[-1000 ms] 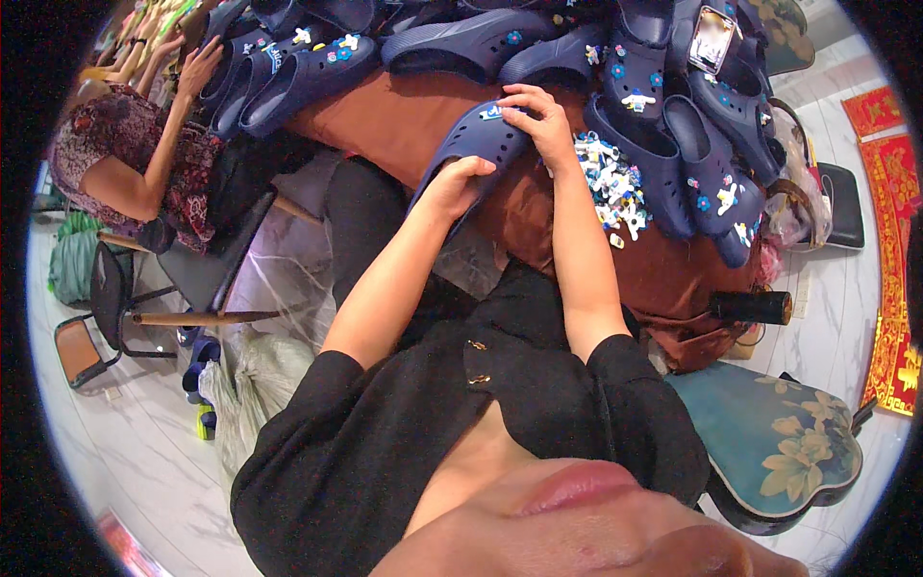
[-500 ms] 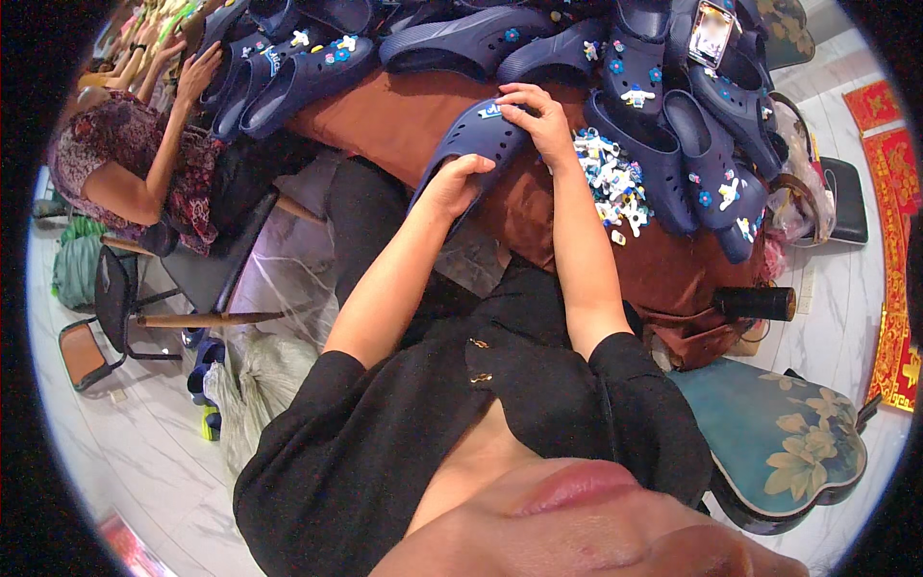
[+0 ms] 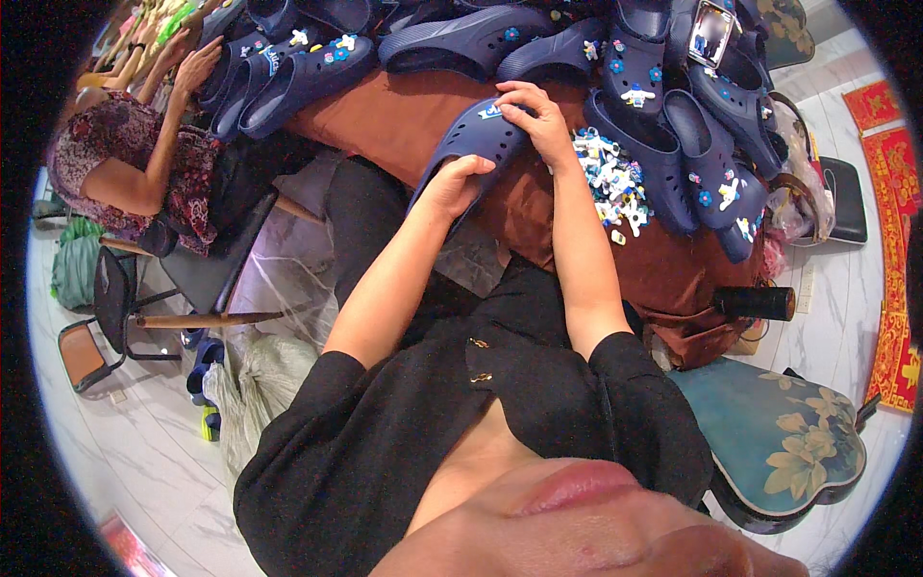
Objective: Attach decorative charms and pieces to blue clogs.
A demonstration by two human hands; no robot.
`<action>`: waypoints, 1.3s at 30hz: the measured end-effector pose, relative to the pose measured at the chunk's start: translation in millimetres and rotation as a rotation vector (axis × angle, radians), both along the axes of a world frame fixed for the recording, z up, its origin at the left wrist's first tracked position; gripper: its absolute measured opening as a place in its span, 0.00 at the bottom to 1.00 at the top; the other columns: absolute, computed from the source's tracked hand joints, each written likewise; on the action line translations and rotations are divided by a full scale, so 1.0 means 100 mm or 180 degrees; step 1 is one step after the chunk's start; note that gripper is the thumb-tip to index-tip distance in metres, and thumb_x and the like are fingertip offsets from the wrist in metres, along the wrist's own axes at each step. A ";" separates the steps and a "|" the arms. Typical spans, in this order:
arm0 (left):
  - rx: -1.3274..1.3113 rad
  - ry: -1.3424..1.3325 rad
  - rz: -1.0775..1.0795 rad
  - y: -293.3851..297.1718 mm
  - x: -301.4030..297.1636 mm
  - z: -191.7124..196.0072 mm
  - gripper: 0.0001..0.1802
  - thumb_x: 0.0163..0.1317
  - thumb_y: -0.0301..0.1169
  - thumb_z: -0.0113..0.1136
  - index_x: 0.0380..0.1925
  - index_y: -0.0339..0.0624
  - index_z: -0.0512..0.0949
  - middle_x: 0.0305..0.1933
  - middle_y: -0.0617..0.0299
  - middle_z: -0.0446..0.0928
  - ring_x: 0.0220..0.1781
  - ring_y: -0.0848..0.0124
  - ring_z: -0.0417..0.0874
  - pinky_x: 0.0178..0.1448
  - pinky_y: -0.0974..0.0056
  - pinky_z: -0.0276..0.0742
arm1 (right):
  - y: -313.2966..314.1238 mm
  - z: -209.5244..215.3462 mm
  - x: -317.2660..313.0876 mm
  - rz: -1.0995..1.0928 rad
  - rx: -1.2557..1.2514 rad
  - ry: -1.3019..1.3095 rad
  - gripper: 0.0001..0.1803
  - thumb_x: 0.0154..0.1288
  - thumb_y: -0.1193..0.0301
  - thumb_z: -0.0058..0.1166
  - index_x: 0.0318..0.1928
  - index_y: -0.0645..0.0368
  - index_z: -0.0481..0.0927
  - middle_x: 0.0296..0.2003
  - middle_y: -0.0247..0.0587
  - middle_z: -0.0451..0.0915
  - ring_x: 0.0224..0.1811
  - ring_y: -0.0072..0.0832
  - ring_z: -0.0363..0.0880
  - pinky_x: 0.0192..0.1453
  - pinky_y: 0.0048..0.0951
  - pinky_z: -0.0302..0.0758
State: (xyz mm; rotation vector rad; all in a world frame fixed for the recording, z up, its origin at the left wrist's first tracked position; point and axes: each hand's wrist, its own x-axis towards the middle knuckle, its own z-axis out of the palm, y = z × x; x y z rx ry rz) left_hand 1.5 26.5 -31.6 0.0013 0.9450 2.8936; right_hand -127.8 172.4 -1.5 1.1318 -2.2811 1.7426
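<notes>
Head view, left hand (image 3: 460, 183) and right hand (image 3: 532, 113) gripping navy clog (image 3: 471, 137)

Left hand (image 3: 457, 183) and right hand (image 3: 534, 120) forward, fingers curled in grip.

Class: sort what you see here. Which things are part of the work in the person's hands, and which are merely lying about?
In the work:
- navy clog, held by left hand and right hand
- pile of small charms beside it

Lying about:
- finished clogs
- black bottle
- floral cushion
</notes>
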 end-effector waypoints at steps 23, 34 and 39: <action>-0.0108 -0.0017 0.0014 0.00 -0.03 -0.11 0.32 0.50 0.24 0.60 0.60 0.32 0.72 0.58 0.52 0.78 0.59 0.60 0.80 0.69 0.56 0.72 | -0.06 -0.08 0.00 -0.0524 -0.0178 0.0225 0.12 0.56 0.64 0.69 0.40 0.53 0.88 0.49 0.39 0.84 0.59 0.37 0.76 0.67 0.39 0.66; -0.0281 -0.0391 -0.0020 -0.05 -0.09 -0.26 0.27 0.51 0.24 0.60 0.55 0.32 0.75 0.53 0.54 0.81 0.54 0.60 0.82 0.64 0.57 0.76 | -0.11 -0.12 0.01 -0.0609 -0.0277 0.0219 0.10 0.57 0.67 0.68 0.38 0.57 0.87 0.42 0.39 0.85 0.51 0.35 0.80 0.60 0.35 0.73; -0.0161 -0.0164 0.0096 -0.02 -0.07 -0.16 0.25 0.50 0.24 0.61 0.53 0.34 0.76 0.51 0.56 0.81 0.52 0.62 0.82 0.63 0.58 0.76 | -0.10 -0.14 0.00 -0.0500 -0.0342 0.0159 0.10 0.57 0.67 0.68 0.38 0.58 0.87 0.40 0.39 0.85 0.48 0.35 0.81 0.58 0.34 0.73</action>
